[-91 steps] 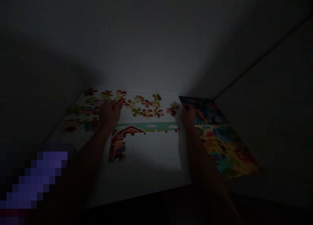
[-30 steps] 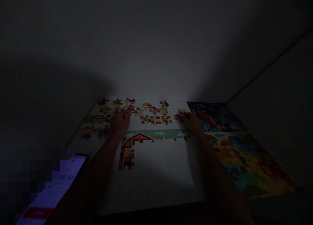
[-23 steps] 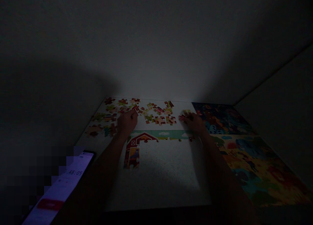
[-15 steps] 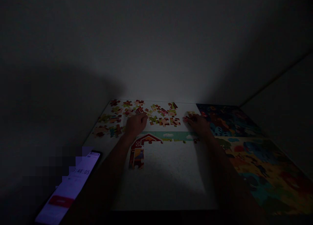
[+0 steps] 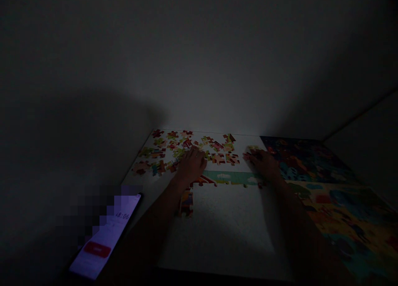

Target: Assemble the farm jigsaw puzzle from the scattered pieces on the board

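My left hand [image 5: 192, 161] lies over the loose puzzle pieces, fingers stretched forward and slightly apart. A green puzzle piece [image 5: 179, 153] shows beside it, and two pink-brown pieces lie to its right. My right hand [image 5: 265, 163] is closed at the fingertips on a small pinkish puzzle piece [image 5: 248, 156]. A yellowish puzzle piece [image 5: 253, 147] lies just beyond those fingers. Nearer to me, a joined strip of puzzle [image 5: 228, 177] shows sky and clouds. Below its left end sits a joined barn section [image 5: 187, 203], partly hidden by my left arm.
Several loose pieces [image 5: 158, 152] are scattered at the table's far left. On the right lie two picture puzzles, a dark one [image 5: 298, 153] and a yellow one [image 5: 348, 224]. A lit phone [image 5: 107, 236] with a timer lies at left. A wall stands behind the white table [image 5: 230, 232].
My left hand has shifted a little right and its curled fingers have stretched out. The right hand stays by the same pieces. The whole view has shifted, moving the scene rightward.
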Available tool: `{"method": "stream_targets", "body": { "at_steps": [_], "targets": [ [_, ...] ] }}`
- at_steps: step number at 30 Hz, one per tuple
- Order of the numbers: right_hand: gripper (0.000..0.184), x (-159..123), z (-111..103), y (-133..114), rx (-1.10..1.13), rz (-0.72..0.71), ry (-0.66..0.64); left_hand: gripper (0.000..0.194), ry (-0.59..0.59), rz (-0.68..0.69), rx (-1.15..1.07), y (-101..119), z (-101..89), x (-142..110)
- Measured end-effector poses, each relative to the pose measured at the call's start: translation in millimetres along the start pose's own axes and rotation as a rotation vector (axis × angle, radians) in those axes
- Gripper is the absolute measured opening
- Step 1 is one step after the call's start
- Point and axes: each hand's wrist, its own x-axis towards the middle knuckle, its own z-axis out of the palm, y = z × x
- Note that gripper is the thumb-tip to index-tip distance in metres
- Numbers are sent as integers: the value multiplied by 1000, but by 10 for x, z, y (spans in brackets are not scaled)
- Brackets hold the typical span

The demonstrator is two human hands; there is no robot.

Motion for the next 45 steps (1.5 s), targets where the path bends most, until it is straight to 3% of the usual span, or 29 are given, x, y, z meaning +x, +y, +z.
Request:
{"method": "stream_targets", "body": {
  "at_steps": [12,19,28,32,37,41,45],
  "targets": [
    [31,1,6,4,1,0,2,26,-5,28,-103,-21,-13,21],
    [36,5,18,34,-3,-13,-1,27,-16,72,-119,-31,-18,41],
    [32,-36,-50,-125,103,-63,102,26,2,49,-185,-86,-5,46],
    [29,-85,-59,-278,113,-100,55,28,14,55,-205,-116,29,52],
    [27,-103,28,-654,56,-187,4,27,29,46,-226,-117,45,45],
    [28,-13,126,-986,70,-254,-102,27,28,34,-261,-105,22,45],
    [25,115,204,-1180,105,-237,-108,33,18,-14,-317,-109,-22,67]
  ]
}}
